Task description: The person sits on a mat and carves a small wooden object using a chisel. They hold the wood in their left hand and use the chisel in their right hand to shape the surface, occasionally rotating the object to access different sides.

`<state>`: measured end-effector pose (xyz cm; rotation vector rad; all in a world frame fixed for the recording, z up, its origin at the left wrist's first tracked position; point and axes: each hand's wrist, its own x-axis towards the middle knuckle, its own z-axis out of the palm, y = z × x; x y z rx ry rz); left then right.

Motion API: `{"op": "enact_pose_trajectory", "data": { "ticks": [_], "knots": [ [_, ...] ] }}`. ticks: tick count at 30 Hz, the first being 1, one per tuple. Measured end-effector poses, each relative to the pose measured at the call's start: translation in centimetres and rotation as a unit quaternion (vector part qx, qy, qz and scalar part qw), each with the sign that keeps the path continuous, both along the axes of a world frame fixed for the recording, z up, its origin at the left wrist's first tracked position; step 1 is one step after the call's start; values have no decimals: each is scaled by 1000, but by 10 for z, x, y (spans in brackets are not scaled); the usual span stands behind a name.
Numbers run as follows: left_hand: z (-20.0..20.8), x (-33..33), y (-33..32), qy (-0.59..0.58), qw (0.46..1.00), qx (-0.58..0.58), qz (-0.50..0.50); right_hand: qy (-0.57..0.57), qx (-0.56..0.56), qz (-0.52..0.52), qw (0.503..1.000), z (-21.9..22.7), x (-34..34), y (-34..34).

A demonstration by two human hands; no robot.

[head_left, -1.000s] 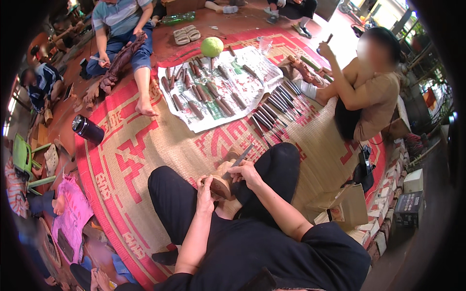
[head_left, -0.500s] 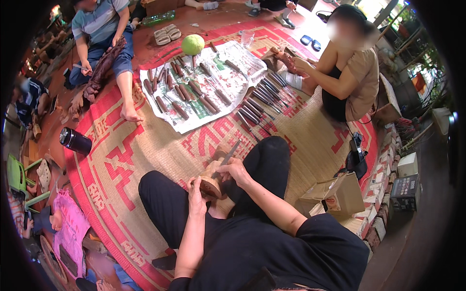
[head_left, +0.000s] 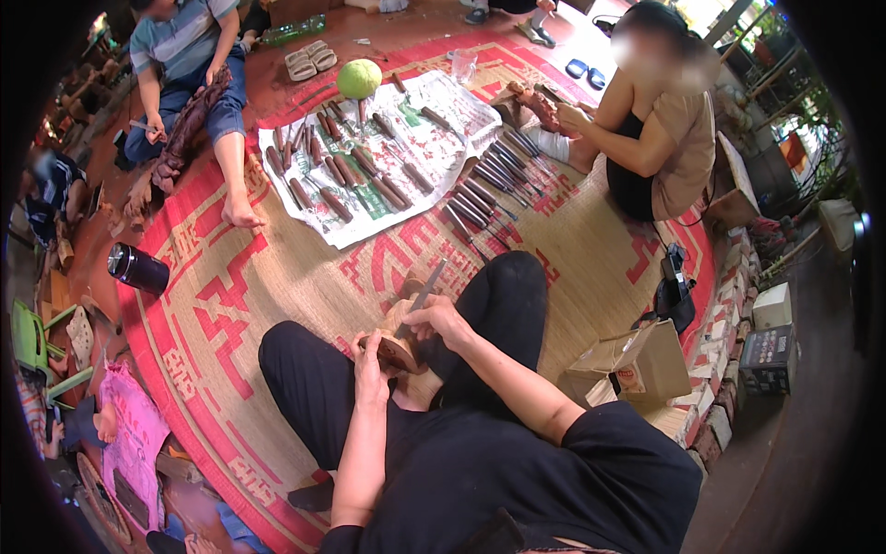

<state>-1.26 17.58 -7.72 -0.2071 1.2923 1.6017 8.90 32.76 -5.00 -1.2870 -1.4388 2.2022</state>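
Between my crossed legs, my left hand (head_left: 371, 373) is closed on a pale brown wood carving (head_left: 395, 351), its flat rounded base turned toward me. My right hand (head_left: 439, 320) grips a flat grey metal file (head_left: 430, 280), whose far end points up and away. The file lies against or just above the carving's upper part; contact is hidden by my fingers. Beyond my knees, several wood-handled carving tools (head_left: 341, 205) lie on a white printed sheet (head_left: 406, 205). Beside it are rows of dark-handled chisels (head_left: 472, 205).
A patterned straw mat (head_left: 295, 277) lies under me. One person (head_left: 660, 120) sits at the right holding a reddish carving; another person (head_left: 185, 69) sits at the upper left. Around stand a black tumbler (head_left: 138, 268), a green round fruit (head_left: 359, 79), a cardboard box (head_left: 637, 365) and a low brick edge (head_left: 715, 369).
The whole view has shifted slightly. The file's far end has moved a little left with my right hand. Both hands keep their hold.
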Motion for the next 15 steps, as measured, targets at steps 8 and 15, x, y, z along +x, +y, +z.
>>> {"op": "enact_pose_trajectory", "data": {
  "ticks": [8, 15],
  "knots": [
    [1, 1, 1, 3, 1000, -2, -5, 8, 11, -38, 999, -2, -7, -5],
    [-11, 0, -2, 7, 1000, -2, -11, 5, 34, -58, 998, -25, -3, -2]
  ]
}}
